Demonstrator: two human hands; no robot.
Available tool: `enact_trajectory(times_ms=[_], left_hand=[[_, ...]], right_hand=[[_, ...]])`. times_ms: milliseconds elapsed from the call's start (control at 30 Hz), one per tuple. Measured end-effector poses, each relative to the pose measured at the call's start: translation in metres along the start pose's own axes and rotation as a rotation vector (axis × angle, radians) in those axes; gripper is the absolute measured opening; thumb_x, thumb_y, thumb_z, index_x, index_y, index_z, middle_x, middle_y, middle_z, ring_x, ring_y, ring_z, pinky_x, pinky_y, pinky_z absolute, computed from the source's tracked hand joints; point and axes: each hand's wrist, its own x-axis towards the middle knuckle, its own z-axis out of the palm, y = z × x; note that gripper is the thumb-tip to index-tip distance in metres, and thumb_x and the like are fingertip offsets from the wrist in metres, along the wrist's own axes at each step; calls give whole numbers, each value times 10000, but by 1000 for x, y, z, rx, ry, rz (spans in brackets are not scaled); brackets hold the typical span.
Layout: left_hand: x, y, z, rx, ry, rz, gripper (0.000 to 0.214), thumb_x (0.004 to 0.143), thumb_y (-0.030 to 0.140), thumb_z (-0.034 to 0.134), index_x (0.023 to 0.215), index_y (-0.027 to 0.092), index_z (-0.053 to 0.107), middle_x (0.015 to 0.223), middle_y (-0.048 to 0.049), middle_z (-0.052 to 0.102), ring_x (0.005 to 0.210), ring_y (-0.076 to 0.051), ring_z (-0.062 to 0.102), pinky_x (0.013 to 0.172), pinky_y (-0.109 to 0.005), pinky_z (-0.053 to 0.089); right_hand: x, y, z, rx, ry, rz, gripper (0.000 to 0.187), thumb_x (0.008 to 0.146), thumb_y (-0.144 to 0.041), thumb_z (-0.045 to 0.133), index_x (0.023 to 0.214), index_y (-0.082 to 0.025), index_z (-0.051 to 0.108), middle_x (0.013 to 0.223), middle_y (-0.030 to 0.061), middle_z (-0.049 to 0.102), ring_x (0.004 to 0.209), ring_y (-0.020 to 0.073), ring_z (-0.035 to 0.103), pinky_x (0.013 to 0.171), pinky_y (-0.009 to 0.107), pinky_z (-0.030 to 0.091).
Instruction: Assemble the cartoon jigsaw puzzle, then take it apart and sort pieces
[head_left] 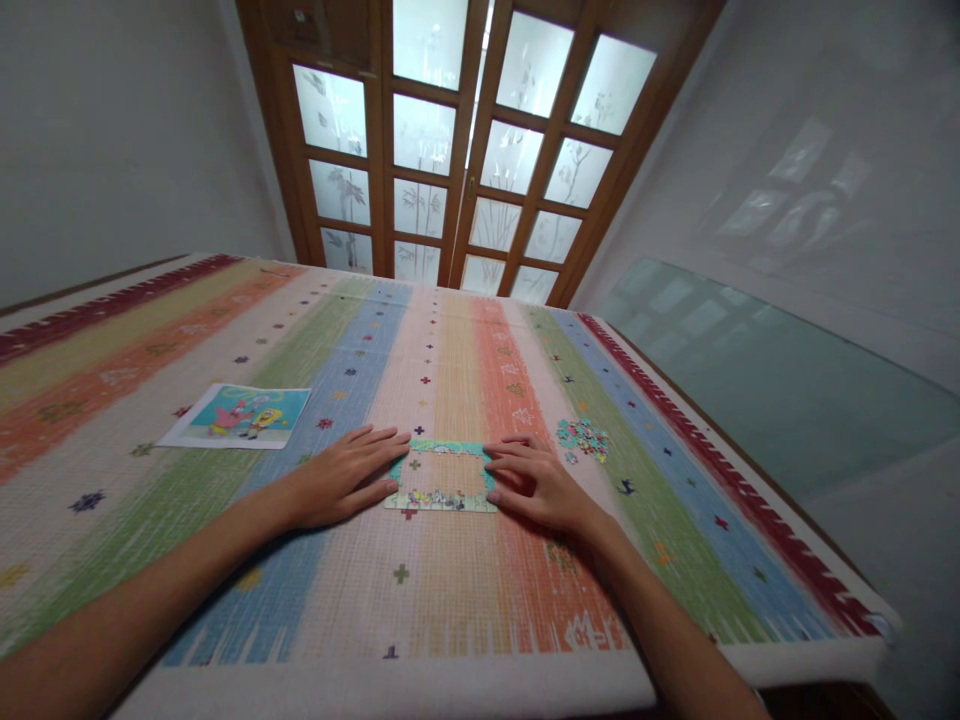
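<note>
A rectangular jigsaw puzzle border [448,503] lies flat on the cloth, its pieces joined round a middle where the striped cloth shows through. My left hand [346,478] rests at its left side, fingers stretched out with the tips on the border. At the right side lies my right hand [541,482], fingers extended and slightly bent, their tips touching the edge pieces. Neither hand is wrapped round anything. To the right of my right hand is a small heap of loose puzzle pieces [583,438], mostly teal with some mixed colours.
A printed cartoon picture [244,415] lies on the left part of the table. The striped tablecloth [360,600] covers the table and hangs over its front edge. Wooden doors [459,150] with frosted panes stand behind, and a glass panel [780,370] leans at the right wall.
</note>
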Motion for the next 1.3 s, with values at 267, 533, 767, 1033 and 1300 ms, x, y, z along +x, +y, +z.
enact_trajectory(times_ms=[267, 533, 767, 1033, 1300], left_hand=[[0, 0, 0, 22, -2, -1, 562, 1090, 548, 381, 1568, 254, 413, 1638, -88, 406, 1524, -304, 372, 1273, -548, 270], [2, 5, -4, 2, 88, 98, 440, 1072, 448, 473, 1441, 227, 568, 1530, -105, 557, 1442, -274, 501, 1224, -522, 394], [6, 7, -3, -11, 206, 245, 303, 1033, 338, 557, 1273, 199, 678, 1317, -114, 718, 1246, -274, 672, 1108, -519, 529], [8, 11, -7, -24, 231, 285, 264, 1031, 311, 561, 1228, 192, 690, 1245, -104, 753, 1192, -263, 704, 1049, -487, 581], [4, 9, -5, 4, 201, 226, 362, 1043, 378, 541, 1340, 190, 630, 1341, -131, 699, 1251, -281, 662, 1081, -503, 548]], right_hand=[[0, -1, -1, 41, -27, -2, 285, 875, -381, 778, 1120, -235, 777, 1299, 114, 731, 1233, 315, 601, 1048, 582, 493], [-1, -5, -4, 51, 8, -5, 243, 854, -336, 797, 1078, -244, 779, 1259, 93, 746, 1201, 297, 608, 1048, 547, 494], [-2, -3, -1, 57, 29, -36, 219, 846, -312, 798, 1044, -219, 780, 1208, 104, 756, 1127, 286, 617, 1005, 525, 508], [-1, -3, 1, 58, 40, -91, 169, 857, -313, 773, 990, -210, 787, 1129, 103, 778, 1046, 273, 637, 939, 500, 518], [-1, -4, 0, 61, 31, -70, 321, 859, -370, 774, 1139, -215, 763, 1209, 117, 750, 1108, 289, 624, 975, 516, 518]])
